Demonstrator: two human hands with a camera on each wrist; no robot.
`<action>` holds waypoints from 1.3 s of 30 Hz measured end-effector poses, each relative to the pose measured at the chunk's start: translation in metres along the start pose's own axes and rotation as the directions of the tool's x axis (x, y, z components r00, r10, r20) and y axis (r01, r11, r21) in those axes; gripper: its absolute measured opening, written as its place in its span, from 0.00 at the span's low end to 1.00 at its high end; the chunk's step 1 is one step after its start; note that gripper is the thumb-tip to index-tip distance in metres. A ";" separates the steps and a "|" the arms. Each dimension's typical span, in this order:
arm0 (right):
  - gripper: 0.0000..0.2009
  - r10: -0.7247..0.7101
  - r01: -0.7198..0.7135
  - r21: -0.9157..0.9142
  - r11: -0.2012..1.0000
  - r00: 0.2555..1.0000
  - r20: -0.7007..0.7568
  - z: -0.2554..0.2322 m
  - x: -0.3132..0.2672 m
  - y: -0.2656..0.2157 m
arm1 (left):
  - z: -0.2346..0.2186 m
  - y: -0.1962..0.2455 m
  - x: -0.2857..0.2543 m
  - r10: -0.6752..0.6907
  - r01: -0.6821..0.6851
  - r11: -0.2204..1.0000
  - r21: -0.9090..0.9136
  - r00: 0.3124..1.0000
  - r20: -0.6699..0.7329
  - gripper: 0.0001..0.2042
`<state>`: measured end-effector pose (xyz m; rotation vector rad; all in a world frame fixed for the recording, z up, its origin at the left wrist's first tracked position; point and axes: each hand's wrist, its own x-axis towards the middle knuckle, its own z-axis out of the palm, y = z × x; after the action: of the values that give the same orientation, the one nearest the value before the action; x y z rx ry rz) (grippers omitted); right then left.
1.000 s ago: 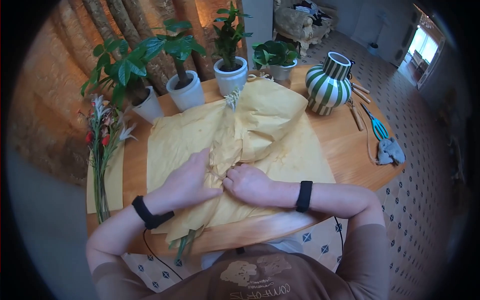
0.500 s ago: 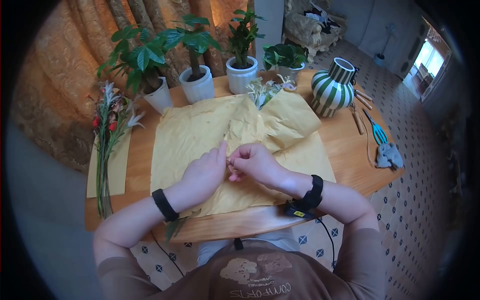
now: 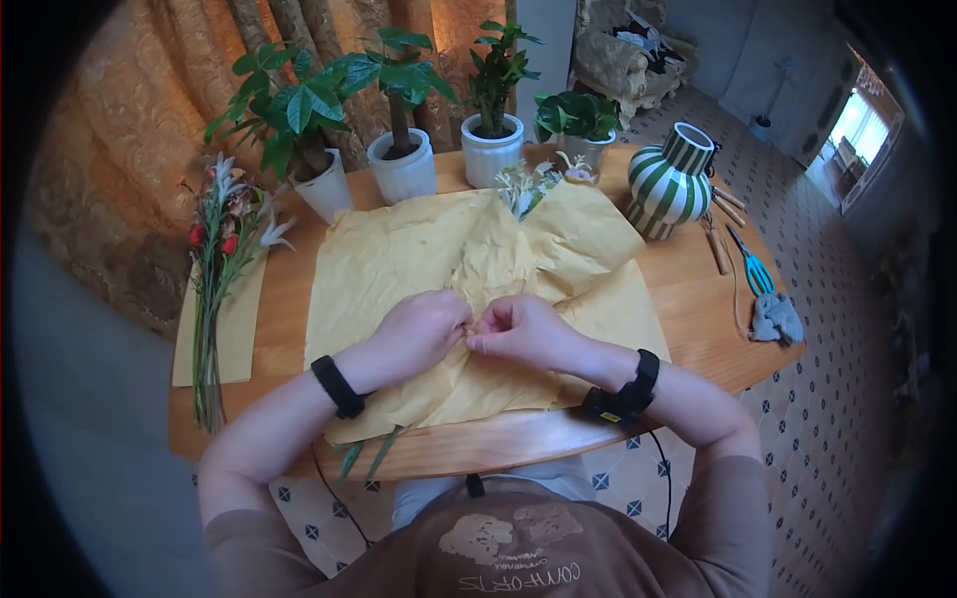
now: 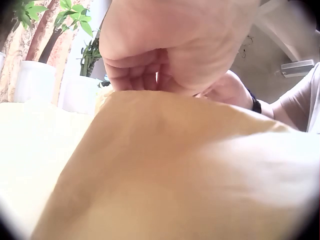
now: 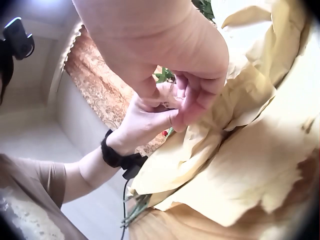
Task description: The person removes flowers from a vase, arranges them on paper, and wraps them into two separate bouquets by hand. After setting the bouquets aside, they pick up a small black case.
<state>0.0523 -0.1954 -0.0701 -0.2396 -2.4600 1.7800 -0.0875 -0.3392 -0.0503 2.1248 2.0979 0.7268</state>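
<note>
A bouquet rolled in crinkled yellow wrapping paper (image 3: 488,259) lies on the table, white flowers (image 3: 520,187) showing at its far end and green stems (image 3: 382,453) at the near end. Over the gathered waist of the paper, my left hand (image 3: 427,324) and right hand (image 3: 526,334) meet fingertip to fingertip. Both pinch a thin piece of twine (image 5: 171,102), seen between the fingers in the right wrist view; its ends are mostly hidden. In the left wrist view the paper's edge covers the left fingertips.
Potted plants (image 3: 401,164) line the back of the table (image 3: 274,329). Loose flowers (image 3: 211,289) lie at the left on a yellow sheet. At the right stand a green-striped vase (image 3: 668,189), wooden-handled tools (image 3: 718,249), turquoise scissors (image 3: 758,271) and a grey cloth (image 3: 776,319).
The hands came up from the paper's waist with the twine, and the left fingers curled in toward the right ones. The bouquet's flowers came into fuller view as the head view shifted.
</note>
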 end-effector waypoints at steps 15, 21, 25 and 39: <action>0.05 -0.257 0.185 -0.968 0.169 0.956 0.138 -0.002 -0.036 0.001 | 0.000 0.006 0.013 0.128 -0.161 0.963 0.215 0.979 0.157 0.04; 0.05 -0.434 0.337 -0.883 0.328 0.884 0.177 -0.010 -0.023 -0.013 | -0.007 0.002 0.007 0.122 -0.125 0.982 0.143 0.992 0.033 0.05; 0.04 -0.488 0.398 -0.844 0.359 0.851 0.194 -0.006 -0.018 -0.022 | -0.008 -0.001 0.003 0.007 -0.007 0.999 -0.036 1.000 0.012 0.06; 0.07 -0.087 0.104 -0.220 0.970 0.993 0.084 -0.014 0.027 -0.007 | 0.003 -0.008 -0.011 0.118 -0.121 0.989 0.087 0.992 0.034 0.04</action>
<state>0.0278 -0.1796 -0.0594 -0.0704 -2.6753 1.4991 -0.0928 -0.3486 -0.0593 2.3096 2.0399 0.6214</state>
